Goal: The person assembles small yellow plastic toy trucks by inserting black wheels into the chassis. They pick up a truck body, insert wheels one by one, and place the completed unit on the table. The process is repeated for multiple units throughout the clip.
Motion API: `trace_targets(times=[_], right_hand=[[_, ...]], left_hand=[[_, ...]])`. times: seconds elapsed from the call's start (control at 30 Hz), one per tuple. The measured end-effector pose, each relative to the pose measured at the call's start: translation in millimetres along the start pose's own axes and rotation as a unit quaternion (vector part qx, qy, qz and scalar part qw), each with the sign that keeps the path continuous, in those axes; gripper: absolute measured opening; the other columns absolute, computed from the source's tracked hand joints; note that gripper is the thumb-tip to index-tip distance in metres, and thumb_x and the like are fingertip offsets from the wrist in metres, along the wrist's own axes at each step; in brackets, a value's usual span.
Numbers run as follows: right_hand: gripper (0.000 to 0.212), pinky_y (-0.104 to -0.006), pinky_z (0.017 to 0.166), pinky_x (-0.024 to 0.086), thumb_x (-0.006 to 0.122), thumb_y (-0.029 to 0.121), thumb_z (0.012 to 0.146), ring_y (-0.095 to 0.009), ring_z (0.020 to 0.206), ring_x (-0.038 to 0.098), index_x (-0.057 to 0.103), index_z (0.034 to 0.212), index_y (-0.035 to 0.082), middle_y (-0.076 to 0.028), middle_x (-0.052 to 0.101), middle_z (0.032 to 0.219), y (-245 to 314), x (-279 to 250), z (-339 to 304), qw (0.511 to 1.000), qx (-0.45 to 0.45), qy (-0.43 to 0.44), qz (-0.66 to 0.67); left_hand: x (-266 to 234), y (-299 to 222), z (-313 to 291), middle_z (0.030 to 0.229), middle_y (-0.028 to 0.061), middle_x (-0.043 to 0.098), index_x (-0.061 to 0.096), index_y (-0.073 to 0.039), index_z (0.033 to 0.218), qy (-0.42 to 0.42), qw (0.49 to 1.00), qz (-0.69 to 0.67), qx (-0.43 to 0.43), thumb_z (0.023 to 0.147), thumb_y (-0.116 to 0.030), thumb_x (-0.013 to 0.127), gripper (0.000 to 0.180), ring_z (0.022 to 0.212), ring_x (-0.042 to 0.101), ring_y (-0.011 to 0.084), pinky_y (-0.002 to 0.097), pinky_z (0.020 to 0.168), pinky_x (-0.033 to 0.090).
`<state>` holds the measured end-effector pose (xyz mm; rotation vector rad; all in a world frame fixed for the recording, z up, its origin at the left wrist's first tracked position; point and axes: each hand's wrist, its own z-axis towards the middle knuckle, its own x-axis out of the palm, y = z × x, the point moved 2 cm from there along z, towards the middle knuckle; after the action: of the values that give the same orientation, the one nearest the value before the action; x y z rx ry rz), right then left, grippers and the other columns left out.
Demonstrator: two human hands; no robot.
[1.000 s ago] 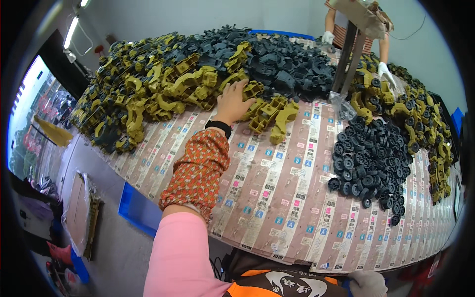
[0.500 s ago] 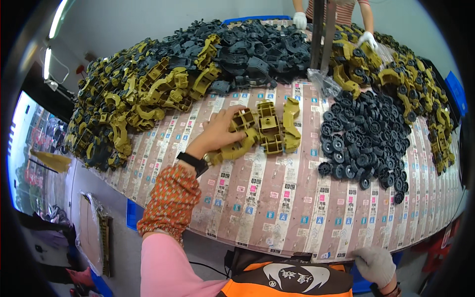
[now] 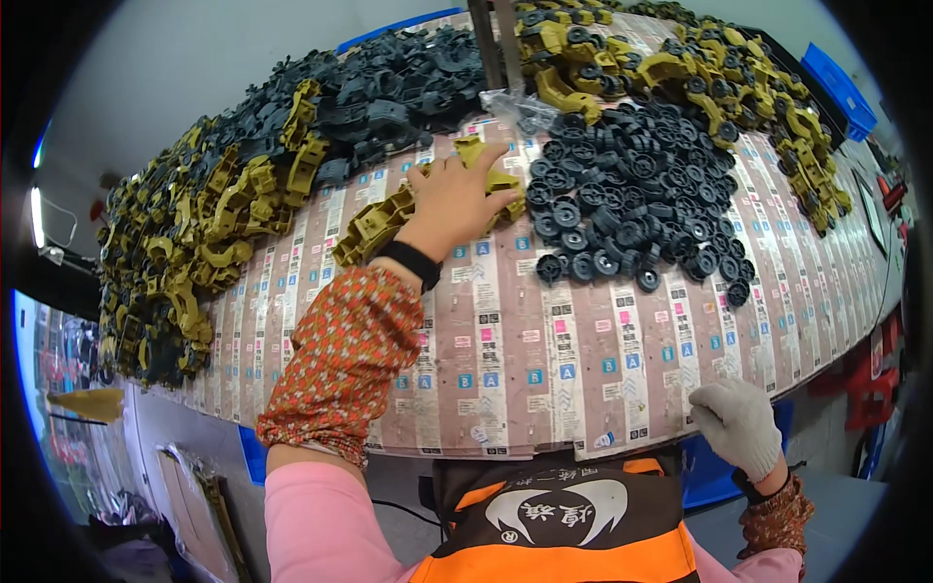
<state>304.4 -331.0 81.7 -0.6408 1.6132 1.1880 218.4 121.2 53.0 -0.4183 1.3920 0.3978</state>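
My left hand (image 3: 457,199) is bare, with a black band at the wrist. Its fingers are spread over yellow-green moulded plastic vehicle parts; a part (image 3: 501,183) shows between thumb and forefinger. How firmly they touch, I cannot tell. Beside the palm lies another yellow-green part (image 3: 374,225), and the hand covers whatever is beneath it. At the table's near edge, my right hand (image 3: 741,428), in a whitish glove, has its fingers curled in, and nothing shows in them.
Small black wheels (image 3: 632,194) lie heaped right of my left hand. Dark grey parts (image 3: 389,92) are piled at the back, yellow-green ones (image 3: 233,204) at the left and more (image 3: 671,68) at the back right. A metal post (image 3: 496,49) stands beside a clear plastic bag (image 3: 520,110).
My view has swung right. My left hand has shifted from the leftmost yellow-green part onto the ones to its right. The gloved right hand has lifted into fuller view, still curled.
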Motion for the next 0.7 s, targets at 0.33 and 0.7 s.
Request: trace_targets(times=[0.33,0.7], right_hand=[[0.017,-0.049,0.078,0.055,0.07,0.012,0.091,-0.041,0.089,0.069,0.07,0.106,0.004,-0.019,0.07,0.09,-100,-10,4,0.976,0.098,-0.187,-0.051],[0.024,-0.0483,0.083,0.054,0.072,0.012,0.09,-0.04,0.098,0.067,0.071,0.114,0.008,-0.019,0.066,0.101,-118,-7,65,0.964,0.112,-0.201,-0.133]], left_hand=[[41,-4,-7,0.161,0.0295,0.041,0.07,-0.018,0.126,0.009,1.0,0.009,0.017,0.091,-0.049,0.073,0.047,0.142,0.047,0.0482,0.0745,0.111,0.033],[8,3,-96,0.114,0.0125,0.064,0.057,-0.011,0.128,-0.053,0.99,-0.123,0.038,0.077,-0.016,0.087,0.059,0.108,0.057,0.0378,0.0509,0.098,0.042]])
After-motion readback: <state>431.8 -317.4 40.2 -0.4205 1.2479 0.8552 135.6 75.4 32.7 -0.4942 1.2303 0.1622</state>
